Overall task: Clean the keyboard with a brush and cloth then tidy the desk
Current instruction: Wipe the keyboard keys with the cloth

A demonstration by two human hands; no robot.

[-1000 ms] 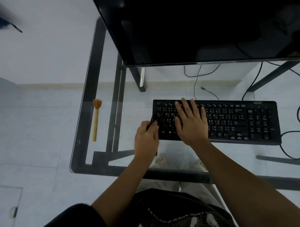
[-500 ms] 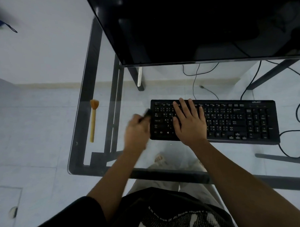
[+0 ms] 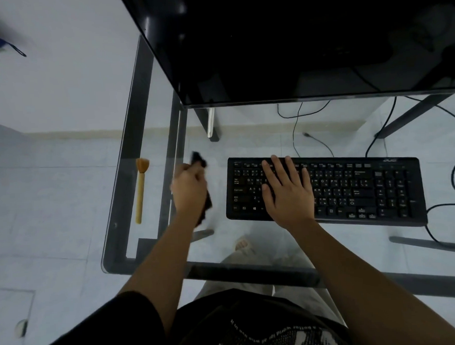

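Observation:
A black keyboard (image 3: pixel 363 188) lies on the glass desk (image 3: pixel 123 176). My right hand (image 3: pixel 286 193) rests flat on its left half with the fingers spread. My left hand (image 3: pixel 189 190) is to the left of the keyboard, off its edge, closed around a dark cloth (image 3: pixel 199 160) that sticks out above and below the fist. A wooden brush (image 3: pixel 140 191) with a tan bristle head lies on the desk farther left, apart from both hands.
A large dark monitor (image 3: pixel 294 41) overhangs the back of the desk. Black cables (image 3: pixel 449 208) trail off the keyboard's right end and behind it. The desk's left edge and front edge run close to the brush and my arms.
My left hand has moved left with the cloth, from the keyboard's left end out onto the glass. The right hand has stayed on the keys.

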